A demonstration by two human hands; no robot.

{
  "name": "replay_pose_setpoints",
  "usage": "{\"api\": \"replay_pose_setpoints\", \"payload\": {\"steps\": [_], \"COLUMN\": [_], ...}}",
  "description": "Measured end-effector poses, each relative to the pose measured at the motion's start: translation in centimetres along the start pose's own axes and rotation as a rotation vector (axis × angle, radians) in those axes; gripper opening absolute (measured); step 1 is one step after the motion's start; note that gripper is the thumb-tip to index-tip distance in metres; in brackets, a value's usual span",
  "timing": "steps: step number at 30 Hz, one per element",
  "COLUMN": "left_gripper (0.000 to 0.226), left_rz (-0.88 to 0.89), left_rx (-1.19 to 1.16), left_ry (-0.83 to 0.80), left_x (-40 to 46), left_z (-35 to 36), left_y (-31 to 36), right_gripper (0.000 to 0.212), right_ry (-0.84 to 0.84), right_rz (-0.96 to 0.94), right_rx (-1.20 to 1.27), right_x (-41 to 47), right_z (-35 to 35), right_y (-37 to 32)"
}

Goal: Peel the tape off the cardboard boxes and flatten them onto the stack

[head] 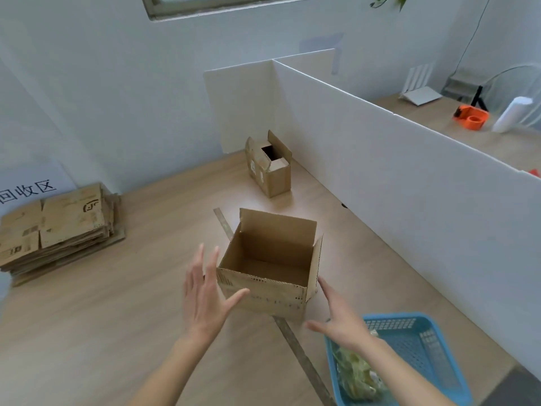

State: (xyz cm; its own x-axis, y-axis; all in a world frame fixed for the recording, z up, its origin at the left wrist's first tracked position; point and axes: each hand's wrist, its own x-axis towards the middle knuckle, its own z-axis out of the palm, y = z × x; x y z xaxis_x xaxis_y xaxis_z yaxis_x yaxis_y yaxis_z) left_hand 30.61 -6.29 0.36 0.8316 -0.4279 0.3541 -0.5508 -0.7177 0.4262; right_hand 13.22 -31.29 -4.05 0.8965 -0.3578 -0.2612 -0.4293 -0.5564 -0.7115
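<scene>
Cardboard already lies flat in a stack [55, 230] on the tabletop [117, 317], but 2 boxes remain: the open box [268, 265] between the wide left hand [205, 300] and wide right hand [342, 320], and a small box [270, 168] behind.

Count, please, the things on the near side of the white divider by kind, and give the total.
Open cardboard boxes standing: 2, near box, far box
Stack of flattened cardboard: 1
Blue basket: 1
Metal ruler: 1
Printed sign: 1
Total: 6
</scene>
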Motion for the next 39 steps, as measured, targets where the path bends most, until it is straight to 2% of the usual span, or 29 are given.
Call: {"api": "replay_pose_setpoints", "payload": {"steps": [2,4,7,10,13,16,18,21,23,26,28,30,33,35,38,39], "left_gripper": [0.121,0.12,0.102,0.087,0.086,0.098,0.112,0.123,0.122,0.116,0.125,0.141,0.146,0.132,0.113,0.111], "left_rz": [-0.19,-0.32,-0.336,-0.37,-0.406,-0.471,-0.486,-0.494,-0.511,-0.481,-0.445,-0.399,-0.239,-0.174,-0.27,-0.327], "left_rx": [-0.03,-0.119,-0.253,-0.374,-0.449,-0.523,-0.576,-0.656,-0.724,-0.736,-0.734,-0.702,-0.641,-0.618,-0.641,-0.637], "left_ry": [-0.093,-0.222,-0.339,-0.329,-0.31,-0.238,-0.195,-0.141,-0.089,-0.039,-0.064,-0.136,-0.219,-0.202,-0.139,-0.112], "left_x": [-1.3,-2.0,-2.4,-2.6,-2.6,-1.4,0.1,2.4,3.2,3.8,4.0,3.7,2.8,2.4,1.8,1.5], "left_z": [0.1,0.8,2.7,4.0,4.9,4.9,4.0,1.6,-0.1,-2.6,-4.3,-5.9,-7.8,-8.7,-10.2,-10.6], "left_y": [-2.0,-2.9,-3.1,-3.2,-3.2,-3.0,-2.4,-1.1,-0.6,-0.3,-0.3,-0.4,-0.7,-1.3,-2.1,-2.1], "right_gripper": [0.119,0.118,0.112,0.095,0.074,0.073,0.075,0.064,0.073,0.106,0.127,0.129,0.117,0.101,0.065,0.064], "right_ry": [0.011,0.029,0.051,0.071,0.067,0.051,0.149,0.306,0.214,-0.034,-0.143,-0.166,-0.059,0.003,0.062,0.083], "right_rz": [0.015,0.053,0.083,0.096,0.106,0.068,0.081,0.118,0.068,-0.054,-0.173,-0.255,-0.246,-0.199,-0.095,-0.078], "right_rx": [-0.004,0.013,0.065,0.141,0.225,0.379,0.497,0.529,0.601,0.611,0.484,0.412,0.418,0.43,0.377,0.311], "right_x": [0.4,1.0,2.1,3.2,4.4,5.7,6.7,7.7,7.2,5.7,4.8,4.1,3.5,3.0,2.3,2.1], "right_z": [0.8,1.3,1.8,2.0,1.6,0.1,-1.2,-3.6,-4.7,-5.6,-5.8,-5.9,-5.3,-5.0,-4.3,-3.9], "right_y": [-0.7,-1.0,-0.7,0.0,0.0,-1.9,-4.0,-7.9,-9.8,-11.3,-11.8,-12.4,-13.4,-13.9,-15.0,-15.3]}}
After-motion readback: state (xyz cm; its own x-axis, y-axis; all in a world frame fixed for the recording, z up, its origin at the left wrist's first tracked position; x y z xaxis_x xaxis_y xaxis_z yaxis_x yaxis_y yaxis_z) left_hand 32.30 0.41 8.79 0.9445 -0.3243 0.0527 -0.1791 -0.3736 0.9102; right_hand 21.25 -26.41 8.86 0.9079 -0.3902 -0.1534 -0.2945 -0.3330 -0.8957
